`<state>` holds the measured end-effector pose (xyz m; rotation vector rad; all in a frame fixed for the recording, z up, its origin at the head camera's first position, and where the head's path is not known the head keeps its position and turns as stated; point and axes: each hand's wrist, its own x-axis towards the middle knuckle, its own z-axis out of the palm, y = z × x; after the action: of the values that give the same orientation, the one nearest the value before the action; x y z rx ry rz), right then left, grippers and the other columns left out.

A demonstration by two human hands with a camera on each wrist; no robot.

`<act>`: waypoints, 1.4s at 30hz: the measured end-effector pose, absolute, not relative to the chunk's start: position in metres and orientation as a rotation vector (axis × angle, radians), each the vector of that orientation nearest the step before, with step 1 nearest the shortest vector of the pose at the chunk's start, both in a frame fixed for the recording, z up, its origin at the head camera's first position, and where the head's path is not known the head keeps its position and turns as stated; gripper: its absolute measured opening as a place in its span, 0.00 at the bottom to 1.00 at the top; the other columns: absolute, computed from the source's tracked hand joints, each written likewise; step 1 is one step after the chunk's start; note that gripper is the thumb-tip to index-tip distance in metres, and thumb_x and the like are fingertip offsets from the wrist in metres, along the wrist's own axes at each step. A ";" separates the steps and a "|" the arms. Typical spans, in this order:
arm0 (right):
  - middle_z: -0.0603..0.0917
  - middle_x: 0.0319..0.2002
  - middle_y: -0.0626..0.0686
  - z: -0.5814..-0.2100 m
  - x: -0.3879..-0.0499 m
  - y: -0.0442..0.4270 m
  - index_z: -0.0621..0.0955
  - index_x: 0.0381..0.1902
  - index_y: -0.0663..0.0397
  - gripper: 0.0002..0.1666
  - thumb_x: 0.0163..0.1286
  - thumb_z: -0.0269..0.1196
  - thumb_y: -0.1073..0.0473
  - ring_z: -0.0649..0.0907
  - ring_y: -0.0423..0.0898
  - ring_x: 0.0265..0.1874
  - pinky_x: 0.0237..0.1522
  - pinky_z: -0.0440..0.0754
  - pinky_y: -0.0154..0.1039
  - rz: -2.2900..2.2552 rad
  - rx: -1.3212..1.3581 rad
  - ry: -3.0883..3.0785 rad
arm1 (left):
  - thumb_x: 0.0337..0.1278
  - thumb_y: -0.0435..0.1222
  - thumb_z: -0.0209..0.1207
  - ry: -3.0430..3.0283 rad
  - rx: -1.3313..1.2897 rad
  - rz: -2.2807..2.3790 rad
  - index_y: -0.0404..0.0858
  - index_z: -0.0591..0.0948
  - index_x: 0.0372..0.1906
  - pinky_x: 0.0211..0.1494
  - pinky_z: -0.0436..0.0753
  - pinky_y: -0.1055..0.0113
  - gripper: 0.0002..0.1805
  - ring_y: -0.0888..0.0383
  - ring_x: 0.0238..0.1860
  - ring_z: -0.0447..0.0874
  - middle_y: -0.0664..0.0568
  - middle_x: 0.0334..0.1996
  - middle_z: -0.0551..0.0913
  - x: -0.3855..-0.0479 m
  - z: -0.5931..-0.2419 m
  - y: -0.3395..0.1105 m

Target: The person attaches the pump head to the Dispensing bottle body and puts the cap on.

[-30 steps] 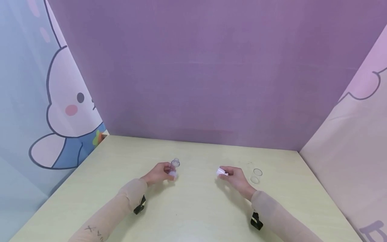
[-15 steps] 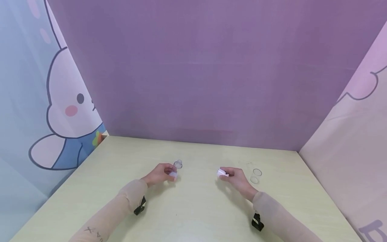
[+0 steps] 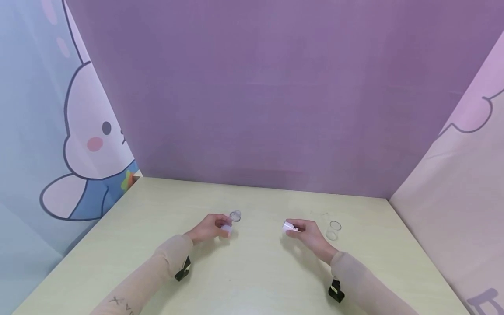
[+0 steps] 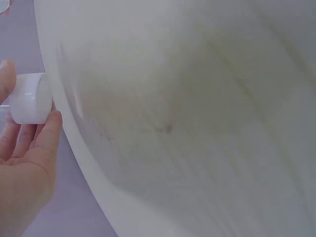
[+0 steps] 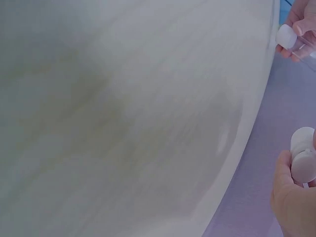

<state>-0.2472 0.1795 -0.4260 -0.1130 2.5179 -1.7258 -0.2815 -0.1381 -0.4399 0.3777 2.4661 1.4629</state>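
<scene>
Over the table (image 3: 256, 267), my left grip (image 3: 210, 227) holds a clear bottle (image 3: 235, 215) around its white end (image 4: 30, 98) while my right grip (image 3: 309, 234) pinches a white piece (image 3: 289, 226). Beside that grip stands a clear cup (image 3: 333, 230); a careless brush could topple it, and slackening could drop the bottle.

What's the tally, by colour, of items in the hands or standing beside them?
White-and-clear item: 1, in the left hand
White piece: 1, in the right hand
Clear cylinder: 1, beside the right hand
Total: 3
</scene>
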 end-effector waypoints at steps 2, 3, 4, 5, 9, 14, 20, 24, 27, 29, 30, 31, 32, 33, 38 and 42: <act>0.81 0.49 0.60 -0.426 -0.247 0.179 0.76 0.53 0.64 0.24 0.57 0.64 0.65 0.80 0.44 0.43 0.47 0.78 0.38 -1.729 -0.106 2.522 | 0.45 0.27 0.64 2.465 0.387 1.468 0.33 0.77 0.49 0.54 0.75 0.60 0.21 0.53 0.49 0.77 0.47 0.47 0.79 -0.281 -0.439 -0.137; 0.81 0.49 0.61 -0.427 -0.247 0.179 0.76 0.53 0.64 0.24 0.57 0.64 0.65 0.80 0.44 0.43 0.46 0.78 0.38 -1.726 -0.109 2.527 | 0.45 0.28 0.64 2.464 0.390 1.471 0.33 0.78 0.49 0.53 0.75 0.60 0.20 0.53 0.49 0.77 0.46 0.47 0.79 -0.281 -0.439 -0.137; 0.81 0.49 0.60 -0.427 -0.247 0.179 0.77 0.53 0.63 0.24 0.56 0.64 0.65 0.81 0.44 0.43 0.46 0.79 0.38 -1.726 -0.101 2.530 | 0.45 0.28 0.64 2.463 0.394 1.470 0.33 0.78 0.49 0.53 0.76 0.61 0.20 0.53 0.49 0.77 0.46 0.48 0.79 -0.281 -0.439 -0.137; 0.81 0.49 0.60 -0.427 -0.247 0.179 0.77 0.53 0.63 0.24 0.56 0.65 0.65 0.81 0.44 0.43 0.46 0.79 0.37 -1.727 -0.096 2.534 | 0.45 0.28 0.64 2.463 0.397 1.470 0.33 0.78 0.48 0.52 0.76 0.61 0.20 0.54 0.48 0.77 0.46 0.47 0.79 -0.281 -0.439 -0.136; 0.81 0.49 0.60 -0.429 -0.247 0.178 0.77 0.52 0.63 0.24 0.56 0.65 0.65 0.81 0.45 0.43 0.45 0.79 0.38 -1.724 -0.093 2.541 | 0.45 0.28 0.64 2.448 0.397 1.470 0.34 0.78 0.48 0.51 0.76 0.62 0.20 0.54 0.48 0.77 0.46 0.47 0.79 -0.282 -0.440 -0.135; 0.82 0.48 0.59 -0.432 -0.247 0.178 0.77 0.52 0.61 0.24 0.55 0.65 0.66 0.81 0.45 0.42 0.45 0.79 0.38 -1.734 -0.071 2.529 | 0.46 0.29 0.64 2.450 0.404 1.452 0.35 0.78 0.49 0.53 0.76 0.60 0.20 0.53 0.50 0.77 0.46 0.49 0.79 -0.283 -0.443 -0.133; 0.82 0.47 0.59 -0.434 -0.246 0.179 0.78 0.51 0.62 0.23 0.55 0.65 0.66 0.81 0.46 0.43 0.47 0.79 0.39 -1.749 -0.063 2.518 | 0.45 0.29 0.64 2.444 0.409 1.456 0.35 0.78 0.50 0.54 0.75 0.60 0.21 0.52 0.50 0.76 0.45 0.50 0.79 -0.281 -0.444 -0.131; 0.82 0.47 0.59 -0.434 -0.246 0.179 0.78 0.51 0.62 0.23 0.55 0.65 0.65 0.81 0.46 0.43 0.47 0.78 0.40 -1.754 -0.078 2.518 | 0.46 0.29 0.64 2.450 0.422 1.461 0.35 0.78 0.50 0.53 0.75 0.59 0.21 0.52 0.51 0.76 0.44 0.50 0.78 -0.281 -0.444 -0.130; 0.82 0.47 0.59 -0.433 -0.246 0.178 0.78 0.51 0.62 0.23 0.55 0.66 0.64 0.81 0.46 0.43 0.47 0.78 0.41 -1.755 -0.087 2.522 | 0.46 0.29 0.64 2.455 0.427 1.457 0.35 0.78 0.50 0.54 0.75 0.59 0.21 0.51 0.51 0.76 0.44 0.51 0.78 -0.281 -0.443 -0.130; 0.82 0.47 0.59 -0.433 -0.247 0.178 0.78 0.51 0.62 0.24 0.55 0.66 0.64 0.82 0.46 0.43 0.48 0.78 0.41 -1.758 -0.083 2.517 | 0.45 0.29 0.64 2.453 0.427 1.457 0.34 0.78 0.50 0.55 0.75 0.58 0.21 0.50 0.52 0.76 0.44 0.51 0.78 -0.280 -0.443 -0.130; 0.82 0.47 0.59 -0.433 -0.247 0.178 0.78 0.51 0.62 0.24 0.55 0.66 0.63 0.82 0.46 0.43 0.48 0.78 0.41 -1.760 -0.081 2.514 | 0.45 0.29 0.64 2.453 0.428 1.456 0.34 0.78 0.50 0.55 0.74 0.58 0.22 0.50 0.52 0.76 0.43 0.51 0.78 -0.279 -0.442 -0.129; 0.82 0.47 0.59 -0.433 -0.247 0.178 0.78 0.51 0.62 0.24 0.54 0.66 0.63 0.82 0.46 0.43 0.48 0.78 0.41 -1.762 -0.081 2.513 | 0.45 0.29 0.64 2.452 0.432 1.455 0.33 0.78 0.50 0.55 0.74 0.58 0.22 0.50 0.52 0.76 0.43 0.51 0.78 -0.279 -0.442 -0.129; 0.82 0.47 0.59 -0.433 -0.247 0.178 0.78 0.51 0.62 0.24 0.54 0.66 0.63 0.82 0.46 0.43 0.48 0.78 0.41 -1.761 -0.080 2.514 | 0.45 0.30 0.64 2.451 0.436 1.453 0.33 0.78 0.51 0.55 0.74 0.58 0.22 0.50 0.51 0.76 0.43 0.51 0.78 -0.278 -0.442 -0.128; 0.82 0.47 0.59 -0.432 -0.246 0.178 0.78 0.51 0.62 0.24 0.54 0.66 0.63 0.82 0.46 0.43 0.48 0.78 0.41 -1.759 -0.079 2.514 | 0.45 0.30 0.64 2.452 0.440 1.450 0.33 0.77 0.51 0.55 0.74 0.58 0.22 0.51 0.51 0.76 0.43 0.51 0.78 -0.278 -0.442 -0.128; 0.82 0.48 0.58 -0.428 -0.244 0.177 0.78 0.52 0.61 0.24 0.56 0.66 0.63 0.81 0.45 0.43 0.48 0.78 0.41 -1.751 -0.079 2.511 | 0.45 0.30 0.65 2.456 0.448 1.448 0.32 0.77 0.51 0.54 0.75 0.59 0.23 0.53 0.50 0.76 0.43 0.52 0.78 -0.276 -0.441 -0.126; 0.82 0.48 0.58 -0.426 -0.244 0.176 0.78 0.52 0.61 0.24 0.56 0.66 0.63 0.81 0.44 0.42 0.47 0.78 0.39 -1.746 -0.087 2.520 | 0.45 0.30 0.64 2.449 0.461 1.452 0.32 0.77 0.51 0.54 0.75 0.61 0.23 0.54 0.49 0.76 0.42 0.52 0.78 -0.276 -0.439 -0.125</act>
<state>-0.2437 0.1760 -0.4260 -0.0865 2.5197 -1.7461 -0.2763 -0.1252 -0.4391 0.4610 2.4491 1.4525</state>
